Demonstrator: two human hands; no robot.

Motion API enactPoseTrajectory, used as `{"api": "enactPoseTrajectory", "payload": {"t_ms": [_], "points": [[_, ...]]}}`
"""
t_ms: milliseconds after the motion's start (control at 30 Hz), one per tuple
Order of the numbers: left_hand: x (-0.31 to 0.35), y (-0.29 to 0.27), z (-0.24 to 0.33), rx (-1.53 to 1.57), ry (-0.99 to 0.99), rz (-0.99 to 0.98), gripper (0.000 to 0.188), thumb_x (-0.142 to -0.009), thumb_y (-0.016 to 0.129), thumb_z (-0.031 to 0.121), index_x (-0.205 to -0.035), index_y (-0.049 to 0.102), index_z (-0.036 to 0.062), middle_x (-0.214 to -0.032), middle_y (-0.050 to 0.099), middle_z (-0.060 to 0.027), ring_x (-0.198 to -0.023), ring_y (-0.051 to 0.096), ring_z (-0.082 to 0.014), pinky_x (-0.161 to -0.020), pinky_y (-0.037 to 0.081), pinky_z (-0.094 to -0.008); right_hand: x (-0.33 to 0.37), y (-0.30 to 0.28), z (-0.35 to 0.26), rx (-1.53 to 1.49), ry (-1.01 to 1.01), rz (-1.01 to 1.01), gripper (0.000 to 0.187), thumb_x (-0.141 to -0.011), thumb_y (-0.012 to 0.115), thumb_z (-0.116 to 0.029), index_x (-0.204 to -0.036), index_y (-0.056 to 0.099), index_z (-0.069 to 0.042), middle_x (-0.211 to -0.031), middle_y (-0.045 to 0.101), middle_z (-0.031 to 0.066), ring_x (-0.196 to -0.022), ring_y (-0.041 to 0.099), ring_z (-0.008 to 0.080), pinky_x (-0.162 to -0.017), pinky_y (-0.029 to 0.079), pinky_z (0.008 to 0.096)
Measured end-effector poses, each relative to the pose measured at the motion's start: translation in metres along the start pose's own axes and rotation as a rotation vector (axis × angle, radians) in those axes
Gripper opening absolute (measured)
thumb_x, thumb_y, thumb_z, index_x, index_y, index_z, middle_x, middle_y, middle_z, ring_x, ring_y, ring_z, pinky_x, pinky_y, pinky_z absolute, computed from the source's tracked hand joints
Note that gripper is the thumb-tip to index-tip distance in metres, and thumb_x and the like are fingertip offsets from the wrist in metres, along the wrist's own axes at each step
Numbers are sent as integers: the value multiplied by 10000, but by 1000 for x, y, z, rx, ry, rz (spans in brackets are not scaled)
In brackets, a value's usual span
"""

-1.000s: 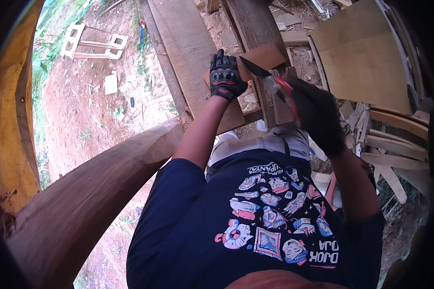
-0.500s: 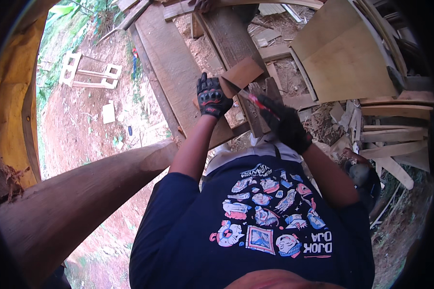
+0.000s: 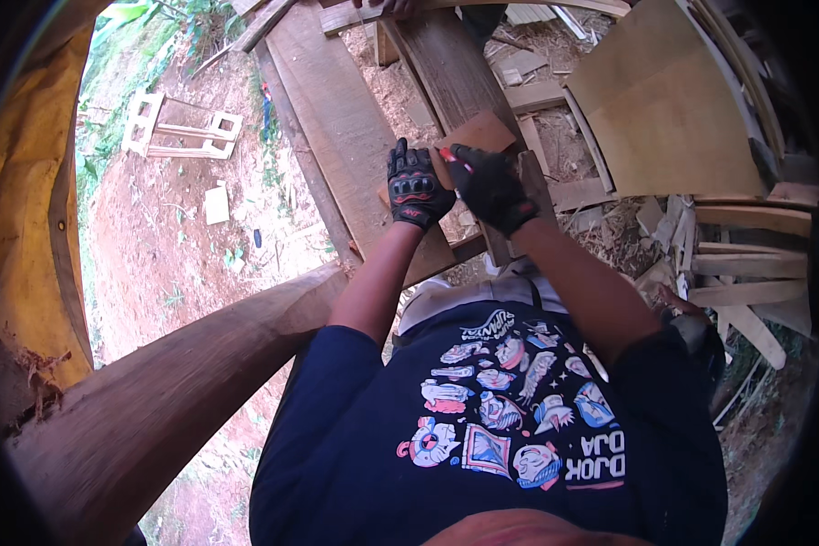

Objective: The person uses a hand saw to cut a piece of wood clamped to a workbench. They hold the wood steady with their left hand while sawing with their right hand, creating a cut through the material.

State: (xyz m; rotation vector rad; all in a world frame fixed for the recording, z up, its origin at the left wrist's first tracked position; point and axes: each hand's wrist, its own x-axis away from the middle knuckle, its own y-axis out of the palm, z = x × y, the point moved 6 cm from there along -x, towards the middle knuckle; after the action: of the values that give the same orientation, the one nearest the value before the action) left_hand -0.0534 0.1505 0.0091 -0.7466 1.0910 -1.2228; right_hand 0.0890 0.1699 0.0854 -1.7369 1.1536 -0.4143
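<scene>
My left hand (image 3: 417, 187), in a black glove with hard knuckles, lies flat with its fingers stretched over a reddish-brown piece of board (image 3: 484, 133). That piece rests slantwise across two long planks, the wide left plank (image 3: 332, 114) and the darker right plank (image 3: 450, 68). Close beside it, my right hand (image 3: 493, 189), gloved too, is closed around the red handle of a handsaw (image 3: 455, 160). The saw's blade is hidden now; the earlier frame shows it as a dark strip reaching to the board.
At the far edge, another person's hand (image 3: 400, 7) rests near a crosswise wooden strip (image 3: 482, 3). A plywood sheet (image 3: 669, 109) leans at the right above stacked boards (image 3: 751, 264). A thick beam (image 3: 182, 364) slants at lower left. A small wooden frame (image 3: 182, 127) lies on the ground.
My right hand has moved forward and left with the saw, up against my left hand. The left hand stays on the board. The whole view has shifted slightly.
</scene>
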Motion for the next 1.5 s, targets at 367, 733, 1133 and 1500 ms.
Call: {"api": "enactPoseTrajectory", "payload": {"t_ms": [367, 733, 1133, 1500], "points": [[-4, -2, -3, 22, -118, -264, 755, -785, 847, 431, -1370, 683, -16, -1421, 684, -267, -1556, 490, -485, -1363, 315, -562, 83, 7, 31, -398, 62, 146, 475, -1130, 693, -190, -1594, 645, -99, -1480, 733, 250, -1287, 759, 426, -1036, 630, 473], [2, 16, -9, -40, -96, -109, 771, -774, 863, 455, -1364, 693, -11, -1391, 700, -245, -1529, 513, -485, -1351, 330, -563, 69, -79, 6, -276, 63, 51, 370, -1107, 737, -211, -1457, 751, -89, -1235, 825, 229, -1133, 814, 390, -942, 636, 463], [3, 10, -2, 15, -36, -119, 684, -796, 836, 425, -1305, 719, -16, -1304, 722, -258, -1468, 562, -484, -1329, 344, -589, 26, -101, -33, -35, 166, -113, 212, -1080, 655, -208, -1169, 773, -56, -1021, 801, 216, -919, 787, 421, -813, 603, 555], [1, 23, 6, -93, 32, -302, 780, -861, 779, 483, -1450, 673, -17, -1504, 658, -275, -1555, 503, -473, -1380, 262, -610, -12, 54, 56, 112, -92, 61, 217, -1039, 680, -169, -1193, 777, -50, -1201, 817, 185, -1042, 804, 386, -877, 649, 515]]}}
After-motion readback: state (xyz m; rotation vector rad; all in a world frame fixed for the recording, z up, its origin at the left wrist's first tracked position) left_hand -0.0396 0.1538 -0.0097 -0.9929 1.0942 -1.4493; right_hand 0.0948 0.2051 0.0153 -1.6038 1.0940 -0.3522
